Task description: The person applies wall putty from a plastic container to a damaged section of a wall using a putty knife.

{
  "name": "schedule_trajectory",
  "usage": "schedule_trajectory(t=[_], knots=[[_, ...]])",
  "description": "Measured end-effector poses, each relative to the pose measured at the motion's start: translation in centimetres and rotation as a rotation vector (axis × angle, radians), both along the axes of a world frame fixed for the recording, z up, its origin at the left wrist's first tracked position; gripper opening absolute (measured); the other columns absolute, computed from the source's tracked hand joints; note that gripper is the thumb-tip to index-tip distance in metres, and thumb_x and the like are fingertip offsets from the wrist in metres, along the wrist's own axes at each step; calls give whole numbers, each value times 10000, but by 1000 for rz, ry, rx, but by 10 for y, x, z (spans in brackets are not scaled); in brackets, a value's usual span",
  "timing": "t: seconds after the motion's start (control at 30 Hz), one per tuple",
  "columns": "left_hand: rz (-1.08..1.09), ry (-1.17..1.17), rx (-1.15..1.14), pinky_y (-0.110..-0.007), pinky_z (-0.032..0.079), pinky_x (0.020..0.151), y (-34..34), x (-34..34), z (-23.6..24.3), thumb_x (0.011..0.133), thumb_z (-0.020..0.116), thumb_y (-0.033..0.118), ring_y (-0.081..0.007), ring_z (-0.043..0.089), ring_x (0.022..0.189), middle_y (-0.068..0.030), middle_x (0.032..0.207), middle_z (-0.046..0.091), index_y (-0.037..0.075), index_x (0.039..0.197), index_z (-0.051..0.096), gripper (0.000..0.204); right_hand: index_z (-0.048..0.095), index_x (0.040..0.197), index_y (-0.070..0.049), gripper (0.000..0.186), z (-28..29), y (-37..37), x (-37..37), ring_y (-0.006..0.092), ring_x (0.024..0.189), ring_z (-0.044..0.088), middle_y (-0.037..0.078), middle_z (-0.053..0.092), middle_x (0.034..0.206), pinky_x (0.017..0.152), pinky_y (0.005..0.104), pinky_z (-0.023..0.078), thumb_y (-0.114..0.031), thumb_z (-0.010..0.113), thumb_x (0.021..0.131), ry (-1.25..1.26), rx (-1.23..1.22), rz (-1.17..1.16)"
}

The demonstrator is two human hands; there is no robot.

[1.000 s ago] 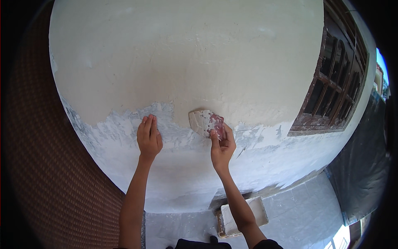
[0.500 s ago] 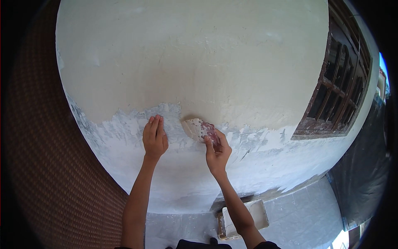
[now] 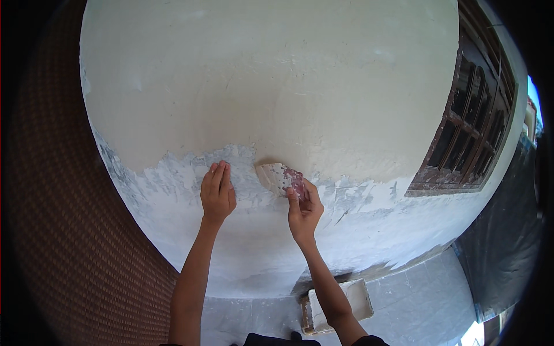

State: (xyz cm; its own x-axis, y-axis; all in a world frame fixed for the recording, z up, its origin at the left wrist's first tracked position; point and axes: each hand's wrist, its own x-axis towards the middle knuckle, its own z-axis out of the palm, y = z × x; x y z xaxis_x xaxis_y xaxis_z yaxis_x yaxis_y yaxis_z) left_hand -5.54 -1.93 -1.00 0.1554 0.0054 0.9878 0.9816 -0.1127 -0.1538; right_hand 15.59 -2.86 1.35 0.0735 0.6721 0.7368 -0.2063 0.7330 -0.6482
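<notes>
The wall (image 3: 277, 86) is cream above and coated with fresh white putty (image 3: 173, 190) below, with a window (image 3: 467, 121) at the right and a tray (image 3: 346, 300) on the floor (image 3: 427, 305) beneath. Over the last second the right hand (image 3: 304, 209), gripping the scraper (image 3: 276, 176), has slid its blade leftward along the ragged putty edge, nearer the left hand (image 3: 217, 193). That hand stays flat, fingers together, empty against the wall, so the coat looks to be spreading upward there.

Pressed left hand (image 3: 217, 193) flat against the wall (image 3: 277, 86); held a putty knife (image 3: 279, 177) in right hand (image 3: 304, 210), blade on white filler beside a brown window (image 3: 467, 127).
</notes>
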Motion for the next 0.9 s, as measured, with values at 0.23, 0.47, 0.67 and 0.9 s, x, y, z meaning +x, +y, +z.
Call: schedule_trajectory(t=[0.23, 0.47, 0.67, 0.9], knots=[[-8, -1, -4, -391, 432, 955, -2, 2, -1, 829, 485, 24, -289, 458, 1247, -112, 1337, 496, -36, 1205, 579, 392, 473, 1236, 33, 351, 15, 28, 66, 151, 998, 583, 131, 605, 1112, 843, 280, 498, -39, 584, 910, 288, -64, -135], [0, 1, 1, -391, 427, 965, 0, 0, -2, 833, 481, 25, -288, 463, 1243, -111, 1332, 500, -36, 1203, 581, 388, 492, 1213, 39, 327, 36, 14, 40, 138, 994, 577, 129, 608, 1107, 836, 273, 486, -46, 588, 912, 143, -47, -13], [1, 1, 2, -394, 427, 965, -1, 3, 1, 829, 481, 26, -287, 463, 1241, -114, 1325, 504, -33, 1205, 579, 393, 487, 1215, 44, 325, 46, 28, 45, 130, 976, 581, 119, 614, 1086, 838, 269, 488, -38, 581, 914, 206, 0, -51], [-14, 2, -10, -400, 433, 959, -1, 3, -1, 828, 482, 26, -289, 463, 1239, -118, 1328, 500, -37, 1199, 581, 389, 471, 1246, 6, 361, 45, 16, 64, 140, 923, 609, 115, 621, 1093, 795, 279, 513, -51, 589, 909, 334, -80, -107]])
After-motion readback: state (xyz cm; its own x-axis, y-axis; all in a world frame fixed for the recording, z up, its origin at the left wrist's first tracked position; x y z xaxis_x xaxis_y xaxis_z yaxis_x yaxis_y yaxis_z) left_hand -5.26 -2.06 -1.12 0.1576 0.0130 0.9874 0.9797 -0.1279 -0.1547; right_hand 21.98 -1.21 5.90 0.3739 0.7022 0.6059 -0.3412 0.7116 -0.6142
